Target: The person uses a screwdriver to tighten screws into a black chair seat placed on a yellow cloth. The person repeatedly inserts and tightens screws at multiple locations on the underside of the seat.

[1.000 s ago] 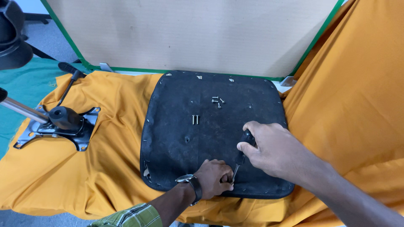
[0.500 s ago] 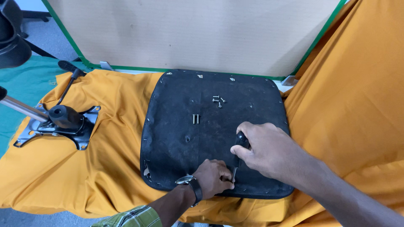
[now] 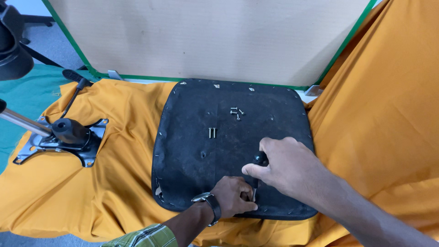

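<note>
Seat pan lies underside up on orange cloth, in front of a tan board. R hand closed around a black-handled screwdriver, shaft pointing down near pan's front edge. L hand, watch on wrist, fingers pinched at the shaft tip; can't tell what they hold. Two loose bolts mid-pan, small screw cluster farther back. Chair mechanism plate rests well to the left on cloth.
</note>
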